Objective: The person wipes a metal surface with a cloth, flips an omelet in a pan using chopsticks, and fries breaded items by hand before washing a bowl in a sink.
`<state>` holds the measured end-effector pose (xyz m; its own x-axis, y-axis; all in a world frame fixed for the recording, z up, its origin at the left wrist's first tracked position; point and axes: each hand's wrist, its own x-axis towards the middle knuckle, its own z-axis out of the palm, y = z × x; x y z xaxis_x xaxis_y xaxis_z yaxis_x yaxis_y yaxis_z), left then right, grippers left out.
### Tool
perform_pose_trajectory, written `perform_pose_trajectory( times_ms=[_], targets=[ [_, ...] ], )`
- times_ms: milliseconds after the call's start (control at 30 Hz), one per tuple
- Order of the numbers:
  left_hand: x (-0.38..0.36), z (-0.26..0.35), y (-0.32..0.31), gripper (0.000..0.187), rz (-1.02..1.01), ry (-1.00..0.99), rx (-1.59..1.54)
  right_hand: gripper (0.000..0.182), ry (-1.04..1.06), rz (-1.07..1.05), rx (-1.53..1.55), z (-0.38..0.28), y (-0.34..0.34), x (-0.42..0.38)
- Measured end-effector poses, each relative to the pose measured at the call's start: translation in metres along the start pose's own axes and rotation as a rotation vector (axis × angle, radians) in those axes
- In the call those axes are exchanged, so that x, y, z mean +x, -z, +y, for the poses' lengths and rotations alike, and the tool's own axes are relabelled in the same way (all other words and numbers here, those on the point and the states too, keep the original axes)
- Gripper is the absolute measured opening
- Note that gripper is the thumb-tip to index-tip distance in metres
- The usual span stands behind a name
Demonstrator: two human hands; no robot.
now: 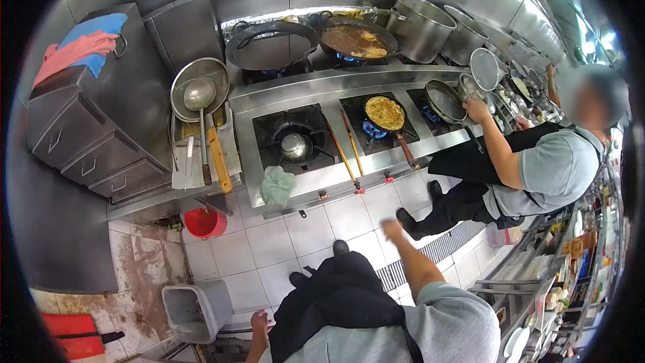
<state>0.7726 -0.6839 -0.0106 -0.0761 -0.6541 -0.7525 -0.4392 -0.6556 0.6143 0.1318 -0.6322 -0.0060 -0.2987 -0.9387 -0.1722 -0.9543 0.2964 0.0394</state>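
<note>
My right hand (392,230) hangs over the tiled floor in front of the stove, away from any object; its fingers are blurred. Low beside my apron is my left hand (261,323), its fingers curled; whatever they may hold is too small to name. On the stove (302,200), a pan with a yellow omelette (385,113) sits over a lit flame, its handle toward the front edge. A ladle bowl (295,146) rests in the left burner. Near the front left corner lies a green cloth (277,187).
A co-worker (557,161) stands at the right by a dark pan (445,101). Woks and tall pots (423,27) line the back. Strainers lie left of the stove. A red bucket (205,222) and grey bin (196,310) stand on the floor.
</note>
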Motion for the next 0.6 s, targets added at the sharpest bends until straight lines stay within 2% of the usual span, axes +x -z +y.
perform_pose_trajectory(
  times_ms=[33, 67, 100, 133, 167, 200, 233, 300, 333, 367, 433, 500, 600],
  targets=[
    [0.003, 0.002, 0.001, 0.030, -0.032, 0.189, -0.131, 0.032, -0.303, -0.280, 0.416, -0.044, 0.015, -0.026],
    [0.026, -0.007, 0.005, 0.030, -0.052, -0.150, 0.101, 0.033, -0.265, -0.253, 0.242, -0.056, -0.042, -0.050],
    [0.031, -0.007, 0.004, 0.030, -0.072, -0.314, 0.215, 0.035, -0.452, -0.492, 0.371, -0.081, -0.005, -0.063],
    [0.035, -0.006, 0.002, 0.030, -0.073, -0.481, 0.325, 0.034, -0.301, -0.441, 0.283, -0.087, 0.006, -0.073],
    [0.031, 0.022, -0.005, 0.031, 0.009, -0.179, 0.149, 0.034, -0.151, -0.390, 0.198, -0.092, 0.010, -0.081],
    [0.024, 0.051, -0.009, 0.032, 0.089, 0.122, -0.023, 0.034, -0.327, -0.362, 0.328, -0.094, 0.014, -0.074],
    [0.019, 0.067, -0.008, 0.032, 0.084, 0.123, -0.016, 0.034, -0.505, -0.328, 0.458, -0.090, 0.017, -0.056],
    [0.014, 0.088, -0.003, 0.032, 0.097, 0.155, 0.014, 0.035, -0.345, -0.023, 0.327, -0.086, 0.062, -0.020],
    [0.013, 0.091, 0.000, 0.032, 0.097, 0.151, 0.019, 0.036, -0.270, 0.064, 0.324, -0.081, 0.079, 0.003],
    [0.010, 0.093, 0.004, 0.032, 0.113, 0.131, -0.017, 0.027, -0.284, 0.174, 0.311, -0.078, 0.083, 0.033],
    [0.006, 0.089, 0.009, 0.031, 0.133, 0.110, -0.057, 0.021, -0.484, 0.355, 0.676, -0.087, 0.129, 0.077],
    [0.003, 0.076, 0.016, 0.032, 0.177, 0.159, -0.040, 0.027, -0.519, 0.267, 0.614, -0.084, 0.156, 0.118],
    [-0.002, 0.032, 0.026, 0.031, 0.156, 0.066, -0.062, 0.031, -0.606, 0.299, 0.531, -0.071, 0.150, 0.171]
  ],
)
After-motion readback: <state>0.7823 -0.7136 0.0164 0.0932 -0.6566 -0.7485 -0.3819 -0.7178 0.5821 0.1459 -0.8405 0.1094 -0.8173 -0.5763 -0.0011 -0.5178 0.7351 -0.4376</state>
